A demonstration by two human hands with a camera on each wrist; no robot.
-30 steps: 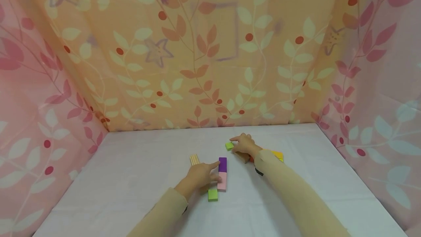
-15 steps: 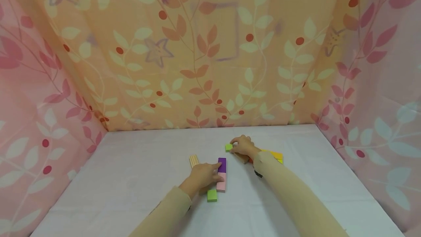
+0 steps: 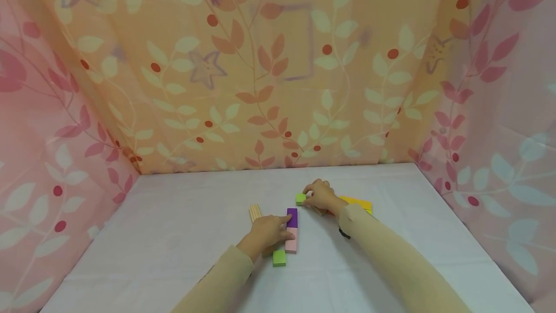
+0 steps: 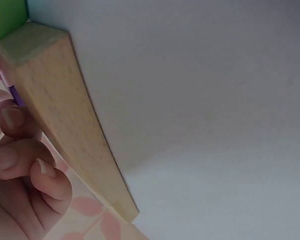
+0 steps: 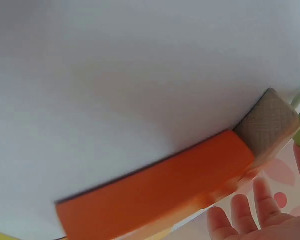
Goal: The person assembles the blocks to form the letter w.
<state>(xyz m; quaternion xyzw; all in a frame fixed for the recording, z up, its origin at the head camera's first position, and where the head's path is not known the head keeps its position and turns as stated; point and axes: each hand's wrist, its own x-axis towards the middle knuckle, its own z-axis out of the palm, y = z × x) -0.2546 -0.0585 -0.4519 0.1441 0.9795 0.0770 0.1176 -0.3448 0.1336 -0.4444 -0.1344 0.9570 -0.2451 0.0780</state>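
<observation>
In the head view, my left hand [image 3: 266,233] reaches over a row of blocks. Its index fingertip touches the purple block [image 3: 292,217], and its thumb touches the pink block [image 3: 291,246]. The other fingers curl loosely beside a long bare-wood block [image 4: 75,120] in the left wrist view. A green block [image 3: 279,258] lies by the pink block's near end. My right hand [image 3: 322,195] pinches a second green block [image 3: 300,199] between thumb and index finger, just beyond the purple block. Close under this hand lie an orange block [image 5: 160,182] and a wooden block [image 5: 270,125].
Yellow-orange blocks [image 3: 358,203] lie partly behind the right forearm. Several thin wooden strips [image 3: 255,212] stand out beyond the left hand. A white cloth [image 3: 173,216] covers the table, with patterned curtains [image 3: 269,86] at the back and sides.
My right hand has closed thumb and index finger on the far green block and brought it slightly nearer, towards the purple block. The left hand has barely moved.
</observation>
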